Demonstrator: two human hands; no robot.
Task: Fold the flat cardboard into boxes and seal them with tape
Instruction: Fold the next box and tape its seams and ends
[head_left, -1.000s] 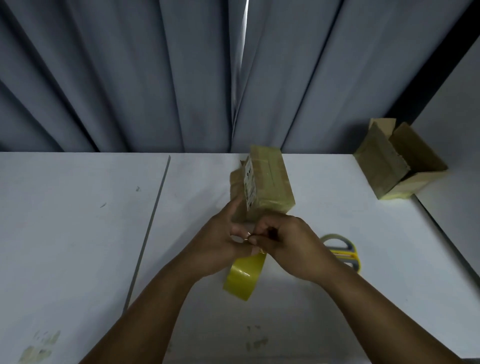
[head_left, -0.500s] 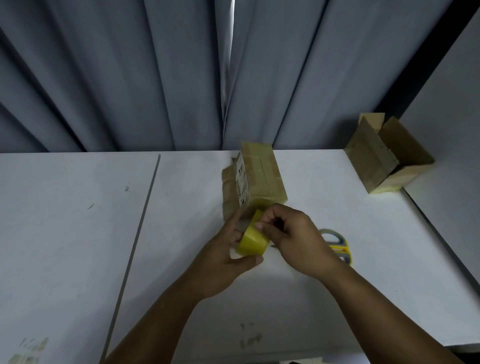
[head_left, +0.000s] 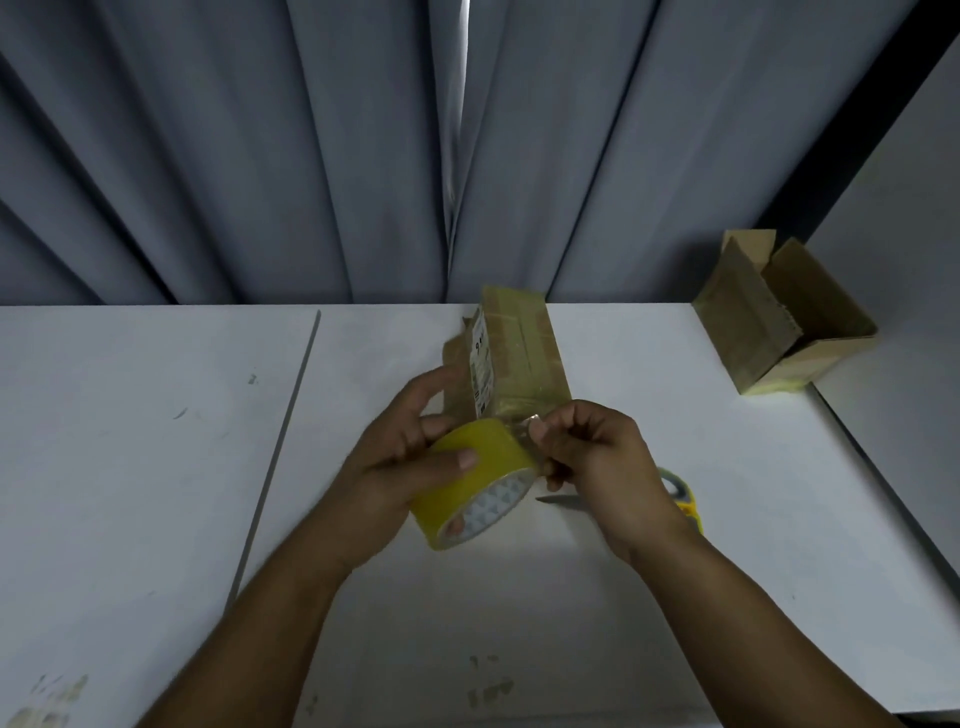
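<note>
On the left of the white table (head_left: 130, 441) the surface shows a few scuffs, and a thin dark seam (head_left: 280, 452) runs from the far edge toward the near edge. Behind the table hangs a grey pleated curtain (head_left: 260, 156).

Right of the seam, the left hand (head_left: 395, 462) grips the yellow tape roll (head_left: 467, 483), with the thumb across its outer band and the fingers curled around the far side. The roll is tilted, so its white patterned core faces down and to the right.

Just beyond the roll stands the cardboard box (head_left: 519, 353), closed and glossy with tape, with a white label (head_left: 480, 364) on its left face. Its near end is just beside both hands.

The right hand (head_left: 608, 467) pinches the loose clear end of the tape between thumb and fingertips, close against the roll's right edge and the box's near corner.

Under the right wrist lie scissors (head_left: 680, 493) with yellow and grey handles, blade tip pointing left.

At the table's far right corner sits an open box (head_left: 779, 317), flaps up, against a pale wall (head_left: 909, 260).
</note>
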